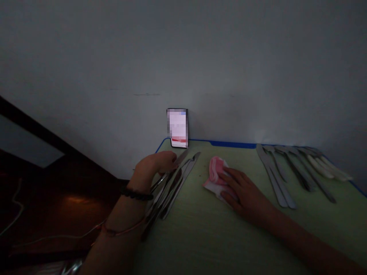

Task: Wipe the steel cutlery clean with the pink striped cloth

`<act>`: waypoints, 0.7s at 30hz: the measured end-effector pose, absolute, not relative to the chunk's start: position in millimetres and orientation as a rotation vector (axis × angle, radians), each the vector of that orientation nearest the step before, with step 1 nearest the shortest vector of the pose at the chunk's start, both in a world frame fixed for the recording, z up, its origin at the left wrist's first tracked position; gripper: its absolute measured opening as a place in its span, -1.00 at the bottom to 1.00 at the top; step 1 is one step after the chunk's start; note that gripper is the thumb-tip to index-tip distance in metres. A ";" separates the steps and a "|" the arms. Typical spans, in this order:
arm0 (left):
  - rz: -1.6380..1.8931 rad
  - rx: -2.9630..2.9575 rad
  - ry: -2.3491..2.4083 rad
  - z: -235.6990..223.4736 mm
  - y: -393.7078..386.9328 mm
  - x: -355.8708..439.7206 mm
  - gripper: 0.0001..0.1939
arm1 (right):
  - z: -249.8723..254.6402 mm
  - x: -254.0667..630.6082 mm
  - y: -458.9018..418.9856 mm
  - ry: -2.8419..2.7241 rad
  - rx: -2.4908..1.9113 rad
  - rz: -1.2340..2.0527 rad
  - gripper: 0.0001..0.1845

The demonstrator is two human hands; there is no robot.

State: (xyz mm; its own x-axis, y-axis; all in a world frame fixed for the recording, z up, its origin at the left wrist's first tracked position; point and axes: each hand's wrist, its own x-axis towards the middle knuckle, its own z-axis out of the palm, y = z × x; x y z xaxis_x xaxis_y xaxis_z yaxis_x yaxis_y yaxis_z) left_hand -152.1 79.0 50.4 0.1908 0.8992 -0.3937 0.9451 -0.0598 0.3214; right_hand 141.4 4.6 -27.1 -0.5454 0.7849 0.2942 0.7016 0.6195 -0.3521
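My right hand [243, 196] lies on a folded pink and white cloth [217, 170], with its fingers over the top and the thumb along the near side. At the left of the green table, my left hand [163, 162] reaches over a bunch of metal table knives [176, 187]. Its fingers are curled down among them. A blade shows right by the fingertips, but what they pinch is hidden. The knives lie slanted, side by side and partly overlapping.
A lit phone [179, 128] leans on the wall at the table's back edge. Two knives [276, 183], several dark-handled utensils [296, 168] and white-handled ones [329, 168] lie at the right. A white cable [57, 237] runs below the table's left side.
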 end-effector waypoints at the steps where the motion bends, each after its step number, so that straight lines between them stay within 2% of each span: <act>1: -0.094 1.996 1.703 53.9 78.0 -150.0 -0.83 | -26.4 141.1 4.2 -2.423 -1.186 0.268 -0.41; 7: 0.085 2.160 1.564 73.7 67.3 -124.4 -0.77 | -25.6 136.4 1.6 -2.365 -1.238 0.218 -0.35; 11: 0.121 2.202 1.445 74.6 55.6 -91.6 -0.82 | -29.1 136.7 6.8 -2.105 -1.297 0.288 -0.61; 14: 0.221 2.249 1.422 71.3 46.7 -66.5 -0.82 | -29.2 140.8 12.1 -1.870 -1.319 0.464 -0.68; 18: 0.578 2.237 1.474 59.8 36.3 -35.4 -0.76 | -29.4 147.6 17.9 -1.570 -1.319 0.609 -0.74; 21: 0.905 1.825 1.312 41.1 27.3 -11.8 -0.77 | -32.4 151.7 22.5 -1.330 -1.307 0.676 -0.70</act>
State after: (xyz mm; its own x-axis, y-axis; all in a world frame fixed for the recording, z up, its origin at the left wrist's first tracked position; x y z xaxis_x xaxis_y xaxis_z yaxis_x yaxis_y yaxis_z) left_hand -11.8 27.3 41.1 0.2417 0.9607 0.1364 0.4693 -0.2388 0.8502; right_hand 151.7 22.5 -32.4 0.2076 0.9313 0.2992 0.3068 0.2285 -0.9240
